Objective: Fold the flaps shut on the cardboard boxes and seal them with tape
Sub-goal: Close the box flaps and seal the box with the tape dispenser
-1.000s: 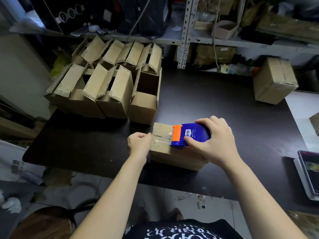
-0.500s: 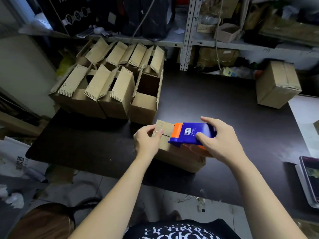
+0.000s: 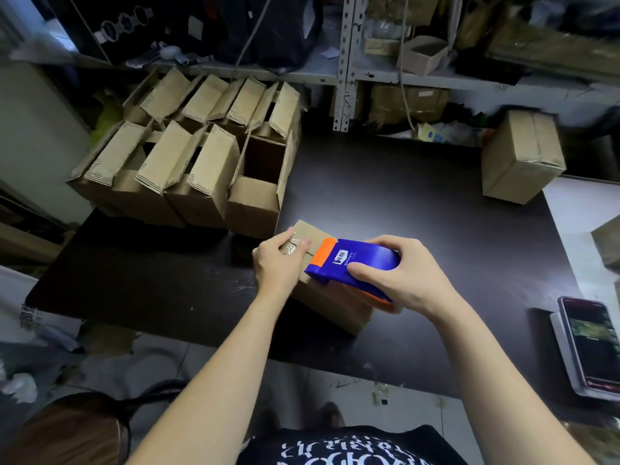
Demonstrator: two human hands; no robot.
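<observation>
A small closed cardboard box (image 3: pixel 330 305) lies on the dark table (image 3: pixel 419 209) in front of me, with clear tape along its top seam. My left hand (image 3: pixel 276 263) grips the box's left end, thumb pressing the tape end down. My right hand (image 3: pixel 399 275) holds a blue tape dispenser with an orange front (image 3: pixel 349 260) on top of the box. Several cardboard boxes with raised flaps (image 3: pixel 188 156) stand in a cluster at the table's back left.
A closed cardboard box (image 3: pixel 521 156) stands at the back right of the table. A phone (image 3: pixel 588 344) lies on a white tray at the right edge. Metal shelving (image 3: pixel 344 62) with clutter runs behind the table. Debris litters the floor below.
The dispenser has slid right along the box top. My left hand moved from the box's side up onto its left end, pressing the tape. The box has turned slightly.
</observation>
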